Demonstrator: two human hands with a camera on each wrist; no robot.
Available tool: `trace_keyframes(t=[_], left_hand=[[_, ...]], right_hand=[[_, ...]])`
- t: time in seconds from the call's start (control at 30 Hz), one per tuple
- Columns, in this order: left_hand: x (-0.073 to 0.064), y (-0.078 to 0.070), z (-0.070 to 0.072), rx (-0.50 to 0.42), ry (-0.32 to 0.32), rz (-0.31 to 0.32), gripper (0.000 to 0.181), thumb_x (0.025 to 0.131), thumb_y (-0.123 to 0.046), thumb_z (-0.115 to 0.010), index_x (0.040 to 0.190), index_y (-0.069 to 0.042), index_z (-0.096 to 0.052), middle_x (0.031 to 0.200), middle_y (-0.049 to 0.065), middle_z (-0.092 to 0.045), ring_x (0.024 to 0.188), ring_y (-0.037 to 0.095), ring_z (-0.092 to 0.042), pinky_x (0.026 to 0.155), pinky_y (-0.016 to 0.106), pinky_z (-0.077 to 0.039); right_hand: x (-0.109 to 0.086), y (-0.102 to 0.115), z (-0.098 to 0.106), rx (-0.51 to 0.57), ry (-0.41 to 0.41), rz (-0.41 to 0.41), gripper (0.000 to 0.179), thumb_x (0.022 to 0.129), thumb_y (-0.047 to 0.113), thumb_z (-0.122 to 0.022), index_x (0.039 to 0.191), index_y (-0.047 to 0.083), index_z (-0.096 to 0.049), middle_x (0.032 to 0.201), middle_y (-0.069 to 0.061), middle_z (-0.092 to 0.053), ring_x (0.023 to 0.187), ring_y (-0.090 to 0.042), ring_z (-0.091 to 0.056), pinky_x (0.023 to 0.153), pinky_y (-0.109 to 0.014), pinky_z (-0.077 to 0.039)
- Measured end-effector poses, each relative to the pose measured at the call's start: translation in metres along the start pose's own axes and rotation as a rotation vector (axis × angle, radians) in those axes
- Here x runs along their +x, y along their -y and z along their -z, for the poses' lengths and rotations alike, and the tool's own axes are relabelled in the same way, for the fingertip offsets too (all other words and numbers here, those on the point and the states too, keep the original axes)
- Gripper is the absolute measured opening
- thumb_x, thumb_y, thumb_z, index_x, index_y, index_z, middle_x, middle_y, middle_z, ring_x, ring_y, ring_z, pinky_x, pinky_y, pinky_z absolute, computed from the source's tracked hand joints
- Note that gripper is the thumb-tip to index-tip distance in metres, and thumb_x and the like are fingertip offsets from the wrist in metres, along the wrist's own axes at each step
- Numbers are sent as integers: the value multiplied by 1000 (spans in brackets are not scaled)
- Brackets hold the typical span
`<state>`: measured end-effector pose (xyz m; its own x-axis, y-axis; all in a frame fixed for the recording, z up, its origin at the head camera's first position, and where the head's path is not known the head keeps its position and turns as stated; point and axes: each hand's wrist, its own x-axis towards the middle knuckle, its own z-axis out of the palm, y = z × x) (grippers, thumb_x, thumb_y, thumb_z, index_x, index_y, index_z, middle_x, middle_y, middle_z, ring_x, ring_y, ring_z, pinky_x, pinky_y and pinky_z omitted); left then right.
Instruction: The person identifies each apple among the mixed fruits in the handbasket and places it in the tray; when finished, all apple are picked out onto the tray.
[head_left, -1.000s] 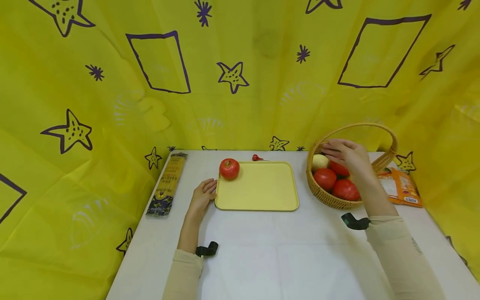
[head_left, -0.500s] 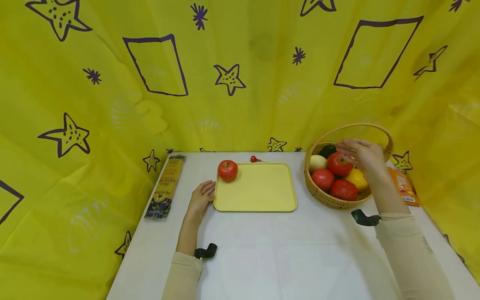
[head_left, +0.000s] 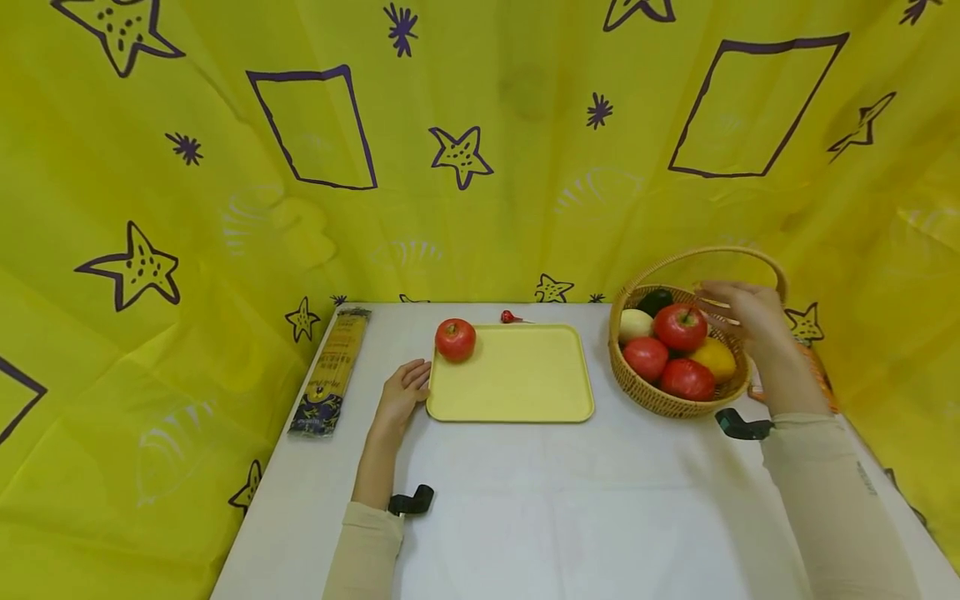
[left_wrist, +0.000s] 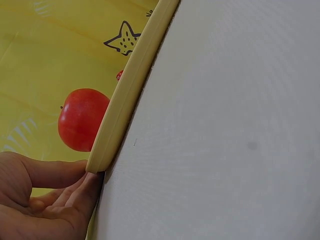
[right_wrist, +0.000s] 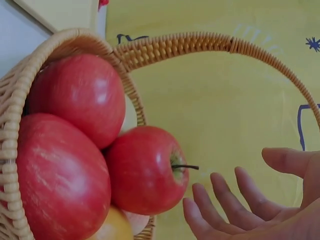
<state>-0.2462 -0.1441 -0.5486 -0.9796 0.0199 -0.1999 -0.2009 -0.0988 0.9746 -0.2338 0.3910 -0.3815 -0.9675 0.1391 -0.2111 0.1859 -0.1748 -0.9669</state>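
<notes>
Beside the left end of the yellow tray [head_left: 517,392], my left hand [head_left: 402,396] pinches the rim, with the thumb on top and fingertips below in the left wrist view. A red apple [head_left: 455,340] rests in the tray's back left corner. My right hand [head_left: 752,317] is at the right side of a wicker basket [head_left: 660,403], fingers spread and holding nothing. Nearest to those fingers in the right wrist view is a red apple [right_wrist: 150,170] with a dark stem, lying on other fruit. A gap separates the fingers from it.
The basket also holds red apples [head_left: 687,380], a yellow fruit [head_left: 715,358], a pale round one [head_left: 636,325] and a dark green one [head_left: 656,302]. Its handle arches overhead. A noodle packet [head_left: 330,371] lies left. An orange packet [head_left: 820,375] is partly hidden behind the right arm.
My right hand has moved right, from above the basket to its right side, uncovering the top apple and the yellow fruit. The left hand and tray stay in place.
</notes>
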Motion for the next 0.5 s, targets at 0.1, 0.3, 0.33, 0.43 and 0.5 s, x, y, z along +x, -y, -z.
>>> trace_keyframes(t=[0.1,0.3,0.33,0.43,0.5], left_hand=[[0,-1,1,10,-5,0,68,90,25,-51,154,4,-42,155,24,-49,147,33,-45,117,42,-41],[1,-2,3,16,4,-5,68,90,24,-50,154,4,-42,155,24,-49,146,33,-46,116,42,-42],[1,-2,3,18,6,-6,68,90,24,-50,154,4,-41,155,24,-49,146,33,-46,116,43,-42],[1,-1,3,18,11,-8,68,90,24,-51,155,4,-41,155,24,-49,146,34,-46,117,43,-42],[2,0,3,14,13,-10,68,90,24,-51,155,5,-41,155,25,-48,146,35,-46,117,44,-41]], right_hand=[[8,-4,8,-70,25,-27,26,103,22,-66,83,29,-81,85,13,-76,82,-1,-73,69,-19,-60],[20,-9,24,-134,128,-156,28,105,22,-61,86,30,-80,91,17,-71,86,-7,-69,76,-28,-62],[21,-9,26,-159,147,-176,30,106,20,-60,86,30,-80,92,18,-70,86,-7,-69,78,-30,-63],[24,-12,28,-273,166,-214,32,105,16,-61,84,35,-77,94,19,-64,87,-8,-66,84,-29,-62],[25,-14,27,-360,171,-208,31,105,17,-63,86,38,-75,97,16,-61,88,-9,-64,86,-27,-61]])
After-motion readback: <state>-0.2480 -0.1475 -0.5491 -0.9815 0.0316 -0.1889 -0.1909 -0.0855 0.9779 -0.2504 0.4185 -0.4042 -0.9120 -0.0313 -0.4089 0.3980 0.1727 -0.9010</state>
